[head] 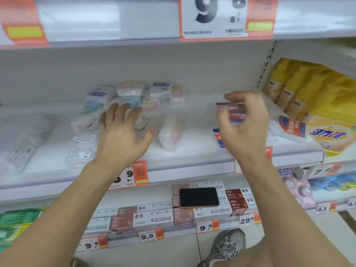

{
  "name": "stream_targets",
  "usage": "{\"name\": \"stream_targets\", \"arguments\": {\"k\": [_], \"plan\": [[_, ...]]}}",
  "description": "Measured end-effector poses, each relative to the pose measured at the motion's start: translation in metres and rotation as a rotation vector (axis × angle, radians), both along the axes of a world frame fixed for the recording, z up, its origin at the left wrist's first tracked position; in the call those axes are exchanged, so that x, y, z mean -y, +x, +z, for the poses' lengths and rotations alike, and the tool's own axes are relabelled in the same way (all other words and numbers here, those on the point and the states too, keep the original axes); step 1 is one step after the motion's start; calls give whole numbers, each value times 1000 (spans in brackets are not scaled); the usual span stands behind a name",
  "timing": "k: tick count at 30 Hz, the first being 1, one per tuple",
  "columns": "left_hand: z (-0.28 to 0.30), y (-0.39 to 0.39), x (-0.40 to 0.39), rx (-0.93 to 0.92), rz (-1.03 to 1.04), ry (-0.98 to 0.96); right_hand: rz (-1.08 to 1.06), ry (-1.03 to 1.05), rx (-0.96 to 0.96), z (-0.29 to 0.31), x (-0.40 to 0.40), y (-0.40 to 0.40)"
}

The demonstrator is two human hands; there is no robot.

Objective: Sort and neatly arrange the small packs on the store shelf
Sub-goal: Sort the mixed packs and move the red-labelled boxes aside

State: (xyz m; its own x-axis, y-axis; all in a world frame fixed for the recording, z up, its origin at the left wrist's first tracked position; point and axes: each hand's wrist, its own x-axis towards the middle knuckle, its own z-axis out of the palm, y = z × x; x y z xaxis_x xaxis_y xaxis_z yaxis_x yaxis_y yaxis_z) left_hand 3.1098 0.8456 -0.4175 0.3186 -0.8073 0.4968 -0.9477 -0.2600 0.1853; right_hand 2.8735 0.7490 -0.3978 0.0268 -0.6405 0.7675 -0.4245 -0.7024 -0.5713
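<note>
Head view blurs the glossy plastic small packs (134,105); left hand (123,135) spread flat over them, right hand (244,128) loosely curled, fingers apart, hiding red-blue packs (235,114).

Shelf (192,151): a bare strip runs from front edge to back wall at mid-width, between the left hand (123,135) and right hand (244,128), narrowed on its left by a pink pack (169,135) lying near the front edge. Left of that, a stack of small packs (134,97) fills the depth toward the back wall, with more clear packs (25,141) crowding the left end. Right end blocked by red-blue packs (292,128) and, past the shelf's right edge, yellow bags (308,87); headroom is capped by the upper shelf (134,22).
</note>
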Motion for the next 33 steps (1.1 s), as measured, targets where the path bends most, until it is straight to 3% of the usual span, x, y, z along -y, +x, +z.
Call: {"name": "stream_targets", "arguments": {"k": [3, 6, 10, 12, 15, 18, 23, 27, 33], "plan": [[1, 29, -9, -30, -74, 173, 204, 139, -125, 3, 5, 60], [3, 49, -15, -54, -167, 232, 317, 461, -353, 5, 39, 113], [-3, 59, -20, -66, -211, 173, 202, 574, -783, -2, 102, 169], [-5, 61, -21, -90, -239, 139, 163, 621, -879, -3, 127, 187], [-6, 67, -22, -145, -281, 75, 160, 677, -812, -6, 144, 200], [-5, 70, -23, -201, -294, 35, 156, 561, -799, -12, 141, 197], [2, 68, -28, -305, -275, -24, 159, 386, -614, 12, 110, 175], [15, 70, -36, -527, -145, -198, 358, 619, -174, 46, 65, 157], [35, 77, -40, -1039, -159, -339, 736, 840, -201, 52, -2, 180]]}}
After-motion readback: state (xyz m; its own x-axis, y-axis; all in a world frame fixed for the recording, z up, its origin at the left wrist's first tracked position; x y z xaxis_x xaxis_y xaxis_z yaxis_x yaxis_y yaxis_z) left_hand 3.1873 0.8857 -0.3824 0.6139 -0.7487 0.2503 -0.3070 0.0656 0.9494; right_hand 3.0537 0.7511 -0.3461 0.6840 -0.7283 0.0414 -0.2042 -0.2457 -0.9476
